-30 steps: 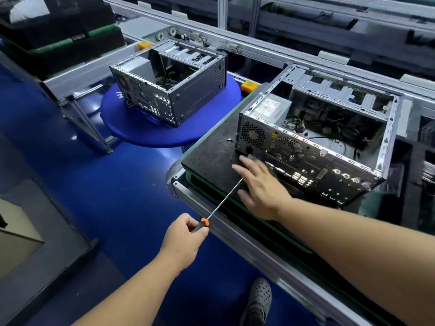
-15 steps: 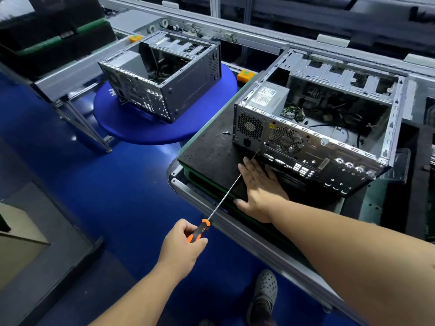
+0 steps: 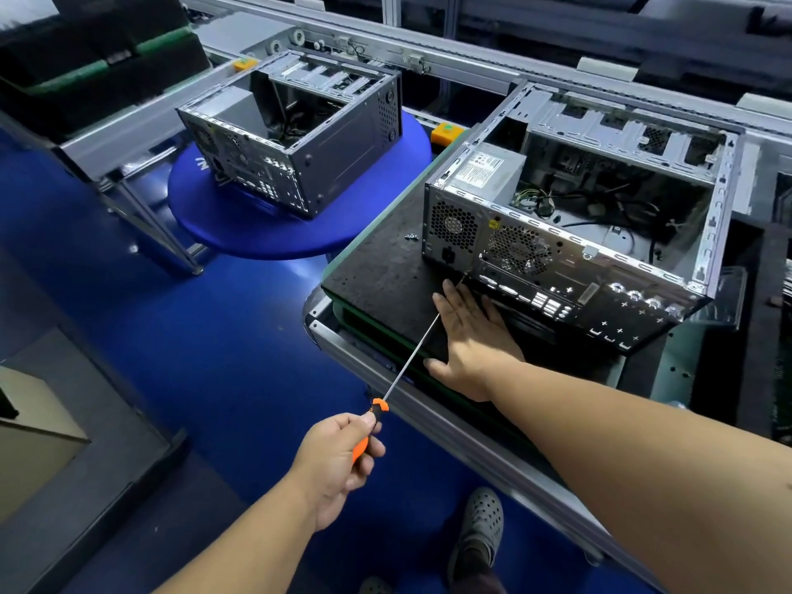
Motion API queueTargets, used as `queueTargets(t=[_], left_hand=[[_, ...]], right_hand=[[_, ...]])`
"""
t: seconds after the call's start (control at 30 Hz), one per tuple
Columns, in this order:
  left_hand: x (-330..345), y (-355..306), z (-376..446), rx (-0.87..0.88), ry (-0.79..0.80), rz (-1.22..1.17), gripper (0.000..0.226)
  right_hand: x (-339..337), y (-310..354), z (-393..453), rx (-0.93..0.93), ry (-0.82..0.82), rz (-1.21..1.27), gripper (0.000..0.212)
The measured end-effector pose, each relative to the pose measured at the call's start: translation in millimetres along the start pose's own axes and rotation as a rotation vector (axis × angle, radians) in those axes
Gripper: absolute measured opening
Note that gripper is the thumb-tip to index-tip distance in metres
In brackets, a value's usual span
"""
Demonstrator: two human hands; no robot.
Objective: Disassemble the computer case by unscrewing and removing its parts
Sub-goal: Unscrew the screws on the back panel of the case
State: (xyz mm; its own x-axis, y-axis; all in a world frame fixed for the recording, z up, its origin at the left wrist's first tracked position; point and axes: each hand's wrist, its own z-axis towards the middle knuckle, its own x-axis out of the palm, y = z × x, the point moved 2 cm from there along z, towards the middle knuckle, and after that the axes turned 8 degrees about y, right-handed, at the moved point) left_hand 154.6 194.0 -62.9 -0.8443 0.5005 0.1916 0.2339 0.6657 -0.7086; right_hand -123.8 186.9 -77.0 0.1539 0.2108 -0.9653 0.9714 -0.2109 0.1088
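Far left: a grey step (image 3: 77, 426) on the blue floor (image 3: 205, 336). Further right, a second case (image 3: 295, 143), open on top, resting on a round blue stand (image 3: 240, 233) beside a conveyor rail (image 3: 428, 49). Low centre, left hand (image 3: 338, 460), grip clamped round the orange-and-black handle of a long screwdriver (image 3: 411, 362); thin shaft running up and right, tip meeting the rear panel of the case (image 3: 574, 225) just below the round fan grille (image 3: 518, 250). Small loose screws (image 3: 411, 236) on the black mat (image 3: 385, 276), just left of the case. Right of the shaft, right hand (image 3: 471, 340), grip apart, fingers straight and flat on the mat, fingertips at the lower edge of the rear panel. Case lying on its side on the mat, atop the metal-edged surface (image 3: 428, 409), side cover off, interior facing up: power supply (image 3: 488, 169) with a white label in the near-left corner, tangled cables (image 3: 600, 207) across the middle, drive bays (image 3: 634, 126) along the far wall. Rear panel turned toward the camera, ports and slot covers along its lower half. Below, near the bottom edge, a grey perforated shoe (image 3: 480, 529) on the floor. Far right, dark shelving, contents too dim to tell.
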Motion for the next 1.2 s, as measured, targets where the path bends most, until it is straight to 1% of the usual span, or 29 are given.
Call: queueTargets(t=[0.07, 0.17, 0.23, 0.33, 0.4, 0.5, 0.6, 0.7, 0.8, 0.9, 1.0, 1.07, 1.13, 1.2], left_hand=[[1, 0, 0, -0.01, 0.003, -0.046, 0.02], [1, -3, 2, 0.051, -0.035, 0.008, 0.01], [-1, -4, 2, 0.109, -0.091, 0.145, 0.01], [-3, -5, 0, 0.172, -0.228, 0.447, 0.021], [-2, -4, -2, 0.196, -0.288, 0.607, 0.025], [-1, -3, -3, 0.228, -0.357, 0.664, 0.025], [-2, -3, -5, 0.25, -0.367, 0.601, 0.019], [-2, -3, -6, 0.225, -0.338, 0.47, 0.015], [-1, -3, -5, 0.163, -0.261, 0.277, 0.012], [2, -4, -7, 0.073, -0.154, 0.068, 0.021], [4, -5, -9, -0.031, -0.091, -0.099, 0.025], [5, -6, -10, -0.045, -0.077, -0.142, 0.021], [7, -7, -10, -0.018, -0.089, -0.148, 0.018], [6, -7, -11, 0.032, -0.126, -0.126, 0.022]], right_hand=[[0, 0, 0, -0.001, -0.005, 0.009, 0.109], [-1, 0, -2, -0.003, -0.004, 0.009, 0.108], [-2, 0, -2, -0.005, 0.005, 0.007, 0.107], [-4, 1, -2, -0.005, 0.02, 0.0, 0.107], [-4, 1, -2, -0.006, 0.025, -0.004, 0.107], [-5, 1, -2, -0.005, 0.022, -0.001, 0.107], [-4, 2, -2, -0.005, 0.012, 0.006, 0.107], [-4, 1, -2, -0.006, 0.006, 0.012, 0.107], [-4, 1, -2, -0.006, 0.004, 0.006, 0.107], [-4, 1, -3, -0.006, 0.006, 0.006, 0.108], [-4, 2, -3, -0.004, 0.005, 0.005, 0.109], [-3, 1, -3, -0.006, 0.005, 0.009, 0.109], [-3, 0, -3, -0.005, 0.001, 0.014, 0.11], [-2, 0, -2, -0.002, 0.0, 0.01, 0.11]])
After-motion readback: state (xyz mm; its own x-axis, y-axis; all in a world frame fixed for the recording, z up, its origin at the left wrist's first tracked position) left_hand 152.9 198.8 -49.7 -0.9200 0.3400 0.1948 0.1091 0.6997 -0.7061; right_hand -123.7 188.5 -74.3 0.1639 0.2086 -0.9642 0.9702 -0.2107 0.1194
